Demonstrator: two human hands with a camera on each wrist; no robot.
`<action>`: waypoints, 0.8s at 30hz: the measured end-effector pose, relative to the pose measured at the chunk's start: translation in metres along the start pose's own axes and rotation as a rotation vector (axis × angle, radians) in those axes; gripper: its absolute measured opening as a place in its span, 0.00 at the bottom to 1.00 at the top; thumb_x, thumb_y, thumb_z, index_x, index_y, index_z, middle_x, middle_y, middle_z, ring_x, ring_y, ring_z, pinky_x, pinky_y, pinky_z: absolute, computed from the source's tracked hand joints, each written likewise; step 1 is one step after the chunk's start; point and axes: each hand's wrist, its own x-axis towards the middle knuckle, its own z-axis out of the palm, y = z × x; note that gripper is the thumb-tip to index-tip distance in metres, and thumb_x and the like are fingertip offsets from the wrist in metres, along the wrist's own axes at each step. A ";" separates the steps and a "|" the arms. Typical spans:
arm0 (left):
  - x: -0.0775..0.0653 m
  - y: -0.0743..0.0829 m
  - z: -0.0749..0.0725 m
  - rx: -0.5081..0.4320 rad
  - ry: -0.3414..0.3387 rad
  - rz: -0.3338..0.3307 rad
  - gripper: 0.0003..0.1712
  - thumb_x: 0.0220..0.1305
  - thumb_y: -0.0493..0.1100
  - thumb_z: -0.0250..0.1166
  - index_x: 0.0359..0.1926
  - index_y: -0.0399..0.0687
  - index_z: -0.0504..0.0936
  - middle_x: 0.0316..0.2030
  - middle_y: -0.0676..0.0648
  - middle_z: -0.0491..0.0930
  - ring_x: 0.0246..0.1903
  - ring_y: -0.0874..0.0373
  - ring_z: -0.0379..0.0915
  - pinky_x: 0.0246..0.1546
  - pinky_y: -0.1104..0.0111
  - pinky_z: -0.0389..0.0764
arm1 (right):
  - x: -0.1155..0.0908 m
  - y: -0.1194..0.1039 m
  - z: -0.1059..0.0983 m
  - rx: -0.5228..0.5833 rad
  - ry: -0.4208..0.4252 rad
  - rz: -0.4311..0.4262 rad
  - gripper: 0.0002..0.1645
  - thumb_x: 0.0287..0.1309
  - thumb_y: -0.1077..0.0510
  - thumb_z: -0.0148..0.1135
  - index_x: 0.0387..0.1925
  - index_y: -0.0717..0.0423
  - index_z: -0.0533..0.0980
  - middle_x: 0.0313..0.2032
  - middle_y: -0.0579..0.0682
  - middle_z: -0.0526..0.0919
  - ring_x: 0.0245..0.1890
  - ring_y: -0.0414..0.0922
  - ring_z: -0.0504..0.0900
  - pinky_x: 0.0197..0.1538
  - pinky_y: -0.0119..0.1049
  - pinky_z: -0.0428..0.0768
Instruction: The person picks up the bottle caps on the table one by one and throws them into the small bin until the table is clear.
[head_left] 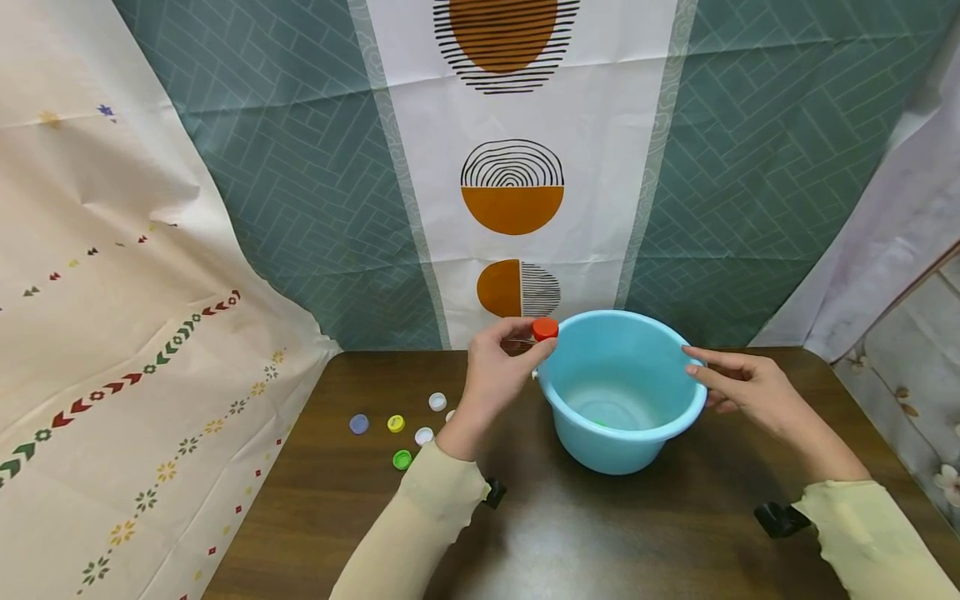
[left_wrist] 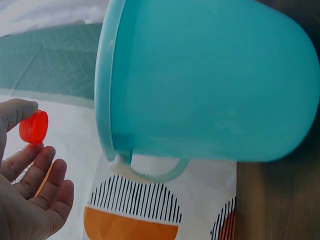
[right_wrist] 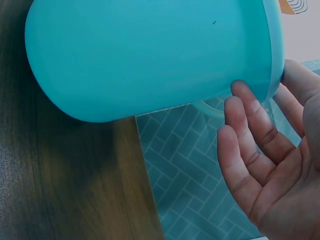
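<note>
My left hand [head_left: 495, 375] pinched the red cap [head_left: 545, 330] between thumb and forefinger, near the centre of the frame, beside the left rim of the blue tub [head_left: 611, 457] and higher than it. This edge grip apparently served to keep the other fingers off the cap. My right hand [head_left: 750, 390], right of centre, gripped the opposite rim, presumably to steady the tub, which stood upright on the table [head_left: 585, 542]. Lower left of centre lay a blue cap [head_left: 359, 424], a yellow cap [head_left: 396, 423], a green cap [head_left: 402, 460] and several white caps [head_left: 424, 436], probably set there for left-hand access. A green patch [head_left: 602, 426] showed low inside the tub; I could not identify it.
</note>
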 end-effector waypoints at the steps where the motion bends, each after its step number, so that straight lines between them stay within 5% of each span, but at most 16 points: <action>1: 0.001 0.001 0.003 0.002 -0.004 0.008 0.18 0.55 0.49 0.74 0.46 0.51 0.86 0.38 0.56 0.83 0.38 0.55 0.80 0.40 0.66 0.82 | 0.000 0.000 0.000 -0.002 0.002 0.002 0.36 0.64 0.41 0.60 0.68 0.52 0.69 0.52 0.62 0.79 0.35 0.45 0.86 0.36 0.40 0.84; 10: 0.003 0.013 0.022 0.011 -0.034 0.054 0.18 0.55 0.52 0.74 0.47 0.56 0.86 0.39 0.60 0.82 0.40 0.63 0.76 0.39 0.59 0.80 | 0.000 -0.001 0.000 0.002 -0.001 0.005 0.36 0.64 0.41 0.60 0.68 0.53 0.69 0.51 0.62 0.80 0.35 0.46 0.86 0.36 0.41 0.84; 24: 0.002 0.019 0.044 0.043 -0.051 0.082 0.15 0.53 0.52 0.75 0.43 0.58 0.87 0.37 0.64 0.81 0.42 0.64 0.76 0.41 0.67 0.77 | 0.002 -0.005 0.002 0.013 -0.013 -0.006 0.35 0.65 0.41 0.60 0.68 0.53 0.69 0.50 0.59 0.81 0.35 0.46 0.86 0.36 0.40 0.84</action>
